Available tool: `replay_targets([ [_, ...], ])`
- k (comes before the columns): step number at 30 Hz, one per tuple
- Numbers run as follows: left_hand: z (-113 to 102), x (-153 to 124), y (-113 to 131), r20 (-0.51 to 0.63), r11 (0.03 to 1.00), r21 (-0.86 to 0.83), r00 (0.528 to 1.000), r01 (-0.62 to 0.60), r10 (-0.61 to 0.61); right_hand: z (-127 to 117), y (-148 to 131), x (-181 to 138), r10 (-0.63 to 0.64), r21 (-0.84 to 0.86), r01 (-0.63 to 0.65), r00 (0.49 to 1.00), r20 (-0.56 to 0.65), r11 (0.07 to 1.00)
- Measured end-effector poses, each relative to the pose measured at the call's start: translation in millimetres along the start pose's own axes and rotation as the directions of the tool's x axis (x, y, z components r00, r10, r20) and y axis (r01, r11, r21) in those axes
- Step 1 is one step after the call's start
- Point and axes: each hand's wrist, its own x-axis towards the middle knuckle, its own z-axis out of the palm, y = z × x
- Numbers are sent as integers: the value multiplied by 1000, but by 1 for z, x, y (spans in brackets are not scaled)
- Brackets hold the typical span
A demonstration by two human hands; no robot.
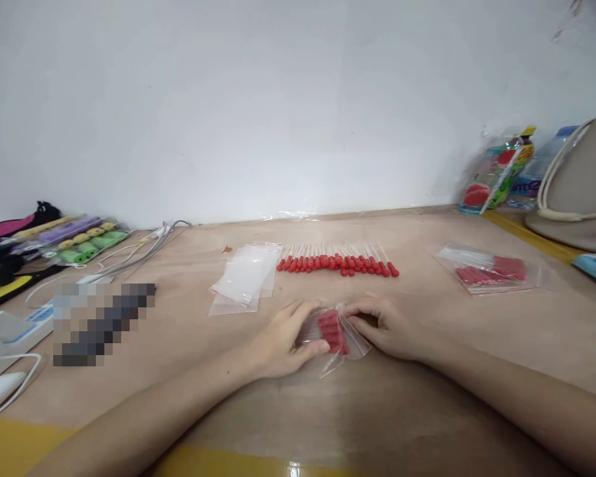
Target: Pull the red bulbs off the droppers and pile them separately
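A small clear plastic bag (334, 334) with red-tipped sticks inside lies on the wooden table (427, 397) between my hands. My left hand (281, 340) grips its left side, thumb pressed on the plastic. My right hand (388, 324) pinches its right edge with curled fingers. Just behind the hands, a row of several loose red-tipped sticks (338, 263) lies side by side. A stack of empty clear bags (246, 278) sits to the left of that row. A filled bag of red-tipped sticks (487, 270) rests to the right.
Cables (134, 255), packs of coloured items (79, 242) and a white device (0, 391) crowd the left side. Drink bottles (496, 172) and a beige hat (583, 185) stand at the back right by the white wall. A yellow stripe (10, 447) runs along the table's near edge.
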Motion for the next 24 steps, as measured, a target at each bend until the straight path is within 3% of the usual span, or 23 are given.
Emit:
replay_targets([
  [4, 8, -10, -9, -19, 994, -103, 999, 45, -47, 11, -2, 2, 140, -41, -142, 989, -41, 989],
  [8, 10, -4, -16, -33, 988, -152, 999, -7, 2, 8, -6, 2, 138, -158, -136, 990, 3, 978],
  [16, 10, 2, -22, -87, 985, -149, 994, -82, 70, 9, 0, -2, 86, 150, -84, 996, -6, 985],
  [24, 10, 2, -19, -76, 984, -152, 994, -94, 84, 13, 0, 3, 56, 157, -52, 998, -22, 986],
])
